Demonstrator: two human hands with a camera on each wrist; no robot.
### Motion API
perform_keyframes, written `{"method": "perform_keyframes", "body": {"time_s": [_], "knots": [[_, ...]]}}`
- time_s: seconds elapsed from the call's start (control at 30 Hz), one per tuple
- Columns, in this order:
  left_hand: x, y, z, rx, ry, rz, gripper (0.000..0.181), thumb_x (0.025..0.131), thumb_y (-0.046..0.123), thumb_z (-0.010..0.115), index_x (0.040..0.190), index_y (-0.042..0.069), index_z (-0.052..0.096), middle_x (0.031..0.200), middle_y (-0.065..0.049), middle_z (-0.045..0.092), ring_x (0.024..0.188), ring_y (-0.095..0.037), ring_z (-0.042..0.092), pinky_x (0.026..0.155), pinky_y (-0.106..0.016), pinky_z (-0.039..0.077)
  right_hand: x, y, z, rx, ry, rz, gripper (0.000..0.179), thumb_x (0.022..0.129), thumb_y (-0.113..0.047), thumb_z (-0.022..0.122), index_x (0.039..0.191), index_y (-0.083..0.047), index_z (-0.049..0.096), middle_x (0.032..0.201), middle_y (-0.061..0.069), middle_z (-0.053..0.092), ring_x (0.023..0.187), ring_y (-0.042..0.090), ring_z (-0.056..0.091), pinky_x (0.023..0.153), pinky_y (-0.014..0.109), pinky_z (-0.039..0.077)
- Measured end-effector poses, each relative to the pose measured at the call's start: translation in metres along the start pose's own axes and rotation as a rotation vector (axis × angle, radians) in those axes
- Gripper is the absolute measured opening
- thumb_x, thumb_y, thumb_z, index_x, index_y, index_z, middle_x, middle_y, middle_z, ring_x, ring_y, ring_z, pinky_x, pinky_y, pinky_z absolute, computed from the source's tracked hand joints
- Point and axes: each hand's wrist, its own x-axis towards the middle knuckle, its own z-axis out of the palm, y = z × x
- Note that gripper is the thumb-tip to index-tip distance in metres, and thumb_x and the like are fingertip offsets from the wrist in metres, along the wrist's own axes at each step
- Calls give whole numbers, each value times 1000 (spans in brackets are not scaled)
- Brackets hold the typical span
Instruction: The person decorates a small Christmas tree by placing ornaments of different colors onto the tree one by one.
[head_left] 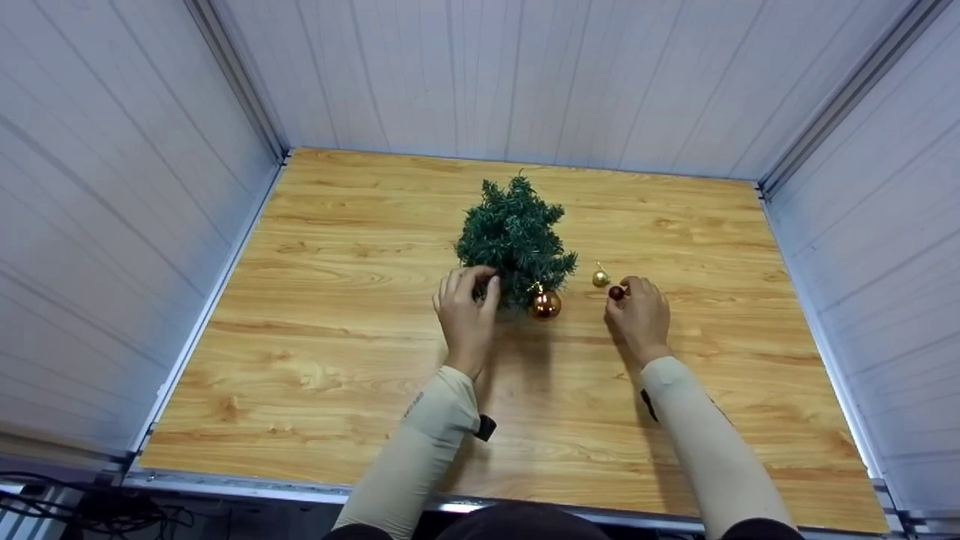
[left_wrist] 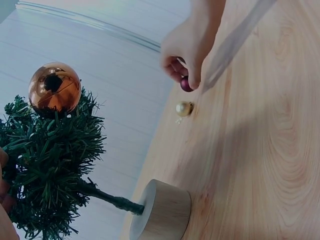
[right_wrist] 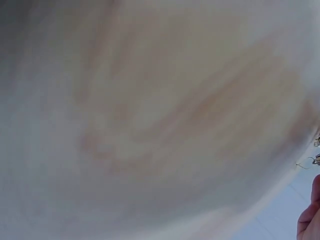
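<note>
- Bench (head_left: 300, 390), wood-grained: it carries the work in hand, which appears to be dressing a tree and looks roughly a third done, judging by the baubles in view.
- Tree (head_left: 514, 232), green, on a round pale base (left_wrist: 167, 212): stands about midway between the bench's left and right edges, well in from the near edge. Only one bauble shows on it, though its far side is hidden.
- Left hand (head_left: 465, 311): at the tree's near side, toward the bench's left edge. Thumb and forefinger curve narrowly at the foliage; I cannot tell whether they grip a branch.
- Right hand (head_left: 645, 315): between the tree and the bench's right edge, pinching a dark red bauble in its fingertips.
- Copper bauble (head_left: 546, 304), the biggest: hangs on the tree, on the side toward the bench's near right corner. Done.
- Gold bauble (head_left: 601, 278): lies on the bench between tree and right hand, its loop toward the far edge. Left to hang.
- Dark red bauble (head_left: 616, 292): held, off the tree, just beside the gold one. Also left.
- Counted: one bench, one tree on one base, two hands, three baubles, one of each colour.
</note>
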Motion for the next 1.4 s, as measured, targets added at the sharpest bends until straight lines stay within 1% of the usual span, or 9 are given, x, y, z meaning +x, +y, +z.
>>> {"method": "perform_keyframes", "body": {"time_s": [0.1, 0.17, 0.33, 0.7, 0.87, 1.03, 1.17, 1.27, 1.4], "knots": [[0, 0, 0, 2, -2, -5, 10, 92, 25, 70, 99, 18, 71, 97, 2, 65, 94, -17, 56, 92, -43, 36, -1, -3, -1, 4, -6, -10, 36, 85, -19, 70, 119, -6, 64, 95, 15, 62, 84, 34, 59, 81, 50, 45], [0, 0, 0, 3, -3, -7, 10, 92, 25, 70, 99, 18, 71, 98, 3, 65, 94, -17, 56, 92, -42, 36, -2, -5, -2, 1, -5, -24, 37, 85, -19, 70, 121, -8, 66, 94, 14, 60, 81, 33, 57, 80, 50, 45], [-1, 1, 0, 3, 0, -1, 10, 92, 25, 70, 99, 18, 71, 98, 2, 65, 94, -17, 56, 91, -42, 36, -2, -7, -2, -8, 27, -51, 30, 85, -17, 69, 113, -7, 70, 93, 12, 57, 81, 31, 55, 78, 49, 44], [-1, -1, 0, 12, 10, 8, 10, 92, 26, 70, 98, 18, 71, 97, 3, 65, 95, -17, 57, 88, -43, 36, -6, -6, -2, 7, 54, -70, 24, 85, -18, 69, 105, -6, 67, 91, 13, 63, 83, 33, 58, 76, 49, 45], [-1, -2, 0, 21, 18, 11, 9, 91, 25, 70, 98, 19, 72, 97, 3, 66, 96, -18, 57, 85, -44, 35, -7, -8, -2, 48, 70, -51, 21, 85, -18, 70, 101, -6, 64, 90, 13, 67, 83, 33, 59, 78, 49, 45], [1, -2, -1, 24, 20, 4, 7, 91, 23, 70, 96, 18, 72, 96, 3, 66, 95, -18, 57, 85, -44, 34, -8, -14, -5, 99, 55, -14, 21, 84, -19, 71, 100, -7, 64, 90, 11, 69, 81, 31, 58, 78, 48, 44], [2, -2, -1, 21, 16, -3, 7, 91, 22, 70, 96, 18, 71, 97, 4, 67, 96, -18, 56, 88, -44, 34, -9, -18, -8, 125, 34, 21, 31, 84, -21, 74, 109, -6, 64, 94, 11, 69, 81, 30, 58, 79, 47, 43], [3, -1, -2, 16, 15, -3, 6, 91, 21, 70, 96, 18, 71, 97, 4, 67, 96, -18, 56, 88, -44, 34, -9, -20, -10, 134, 35, 29, 33, 83, -21, 76, 111, -7, 66, 95, 11, 70, 82, 31, 60, 79, 48, 44], [4, -2, -2, 12, 16, 3, 6, 91, 21, 70, 97, 18, 71, 97, 3, 67, 95, -18, 56, 87, -44, 34, -11, -23, -13, 153, 43, 26, 27, 82, -19, 77, 105, -8, 68, 94, 10, 72, 83, 33, 62, 82, 49, 42]]}}
